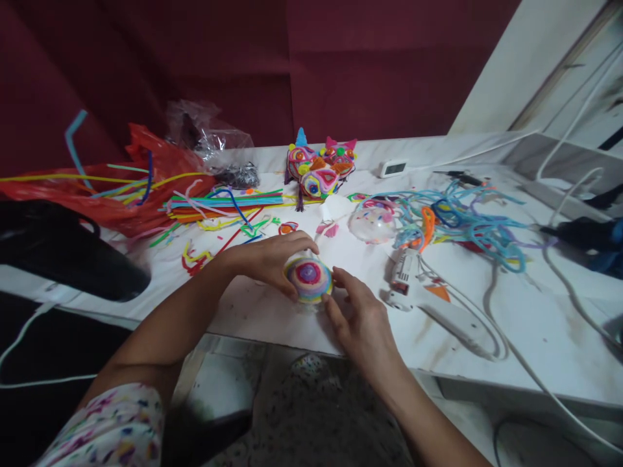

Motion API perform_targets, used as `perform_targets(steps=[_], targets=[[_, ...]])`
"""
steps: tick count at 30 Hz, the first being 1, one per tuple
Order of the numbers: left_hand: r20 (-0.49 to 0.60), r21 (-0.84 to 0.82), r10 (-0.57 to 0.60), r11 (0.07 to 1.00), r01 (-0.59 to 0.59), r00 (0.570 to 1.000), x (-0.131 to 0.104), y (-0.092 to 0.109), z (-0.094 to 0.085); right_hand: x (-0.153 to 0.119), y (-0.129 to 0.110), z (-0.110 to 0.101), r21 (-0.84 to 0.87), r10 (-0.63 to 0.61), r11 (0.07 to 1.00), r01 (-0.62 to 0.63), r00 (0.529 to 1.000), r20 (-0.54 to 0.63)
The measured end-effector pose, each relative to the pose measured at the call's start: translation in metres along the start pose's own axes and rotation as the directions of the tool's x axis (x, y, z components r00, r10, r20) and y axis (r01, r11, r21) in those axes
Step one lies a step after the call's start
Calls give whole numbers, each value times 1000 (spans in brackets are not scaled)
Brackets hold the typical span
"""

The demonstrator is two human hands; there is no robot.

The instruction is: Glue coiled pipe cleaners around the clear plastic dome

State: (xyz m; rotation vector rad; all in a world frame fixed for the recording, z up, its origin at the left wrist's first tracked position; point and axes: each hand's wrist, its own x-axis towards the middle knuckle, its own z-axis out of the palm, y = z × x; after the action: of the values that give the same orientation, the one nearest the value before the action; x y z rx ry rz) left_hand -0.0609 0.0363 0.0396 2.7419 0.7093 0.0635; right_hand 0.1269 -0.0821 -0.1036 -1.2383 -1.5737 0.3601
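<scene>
Between my hands, near the table's front edge, is a round ornament (308, 279) with coloured rings, purple and red at its centre and yellow at its rim. My left hand (272, 259) grips its upper left side, with the thumb on the near left rim. On the right, the thumb and index fingertip of my right hand (357, 311) rest against the rim. Clear plastic shows beneath the ornament. A white glue gun (406, 275) lies to the right of my right hand.
Behind stand several finished colourful ornaments (318, 168) and a small white display (392, 168). Pipe cleaners (228, 204) lie left, blue ones (467, 220) right, near a clear plastic dome (372, 224). A black container (68, 250) is at left; a white cable (530, 370) crosses the right side.
</scene>
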Motion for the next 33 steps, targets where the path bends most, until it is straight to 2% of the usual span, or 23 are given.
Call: perform_targets(steps=[2, 5, 9, 13, 16, 18, 19, 21, 24, 29, 33], targets=[[4, 60, -63, 996, 63, 998, -3, 3, -2, -1, 0, 1, 18, 3, 1000, -3, 1000, 4], [10, 67, -113, 991, 113, 993, -6, 7, -4, -5, -1, 3, 37, 3, 999, -3, 1000, -3], [-5, 25, -128, 991, 128, 992, -10, 8, -8, -13, -3, 10, 72, -3, 997, 6, 999, -41], [-19, -51, -126, 991, 125, 992, -21, 13, -10, -20, -4, 15, 145, 28, 989, -24, 999, -29], [-47, -80, -125, 989, 121, 991, -30, 25, 0, -20, 0, 10, 189, 53, 980, -60, 998, 44], [-116, -61, -156, 987, 150, 981, -33, 35, 13, -19, 5, 3, 200, 43, 977, -69, 991, 128], [-174, -51, -206, 979, 200, 963, -34, 40, 21, -19, 8, 1, 201, 34, 977, -67, 986, 163], [-307, -49, -333, 941, 334, 892, -31, 49, 37, -19, 12, -3, 204, 18, 977, -59, 980, 197], [-419, -36, -373, 918, 395, 828, -23, 56, 54, -19, 15, -4, 196, 10, 979, -49, 981, 193], [-497, -22, -394, 897, 442, 773, -16, 56, 64, -20, 13, -3, 177, 28, 982, -61, 982, 187], [-503, -52, -377, 911, 408, 778, -19, 52, 64, -25, 5, 4, 180, 35, 982, -61, 989, 144]])
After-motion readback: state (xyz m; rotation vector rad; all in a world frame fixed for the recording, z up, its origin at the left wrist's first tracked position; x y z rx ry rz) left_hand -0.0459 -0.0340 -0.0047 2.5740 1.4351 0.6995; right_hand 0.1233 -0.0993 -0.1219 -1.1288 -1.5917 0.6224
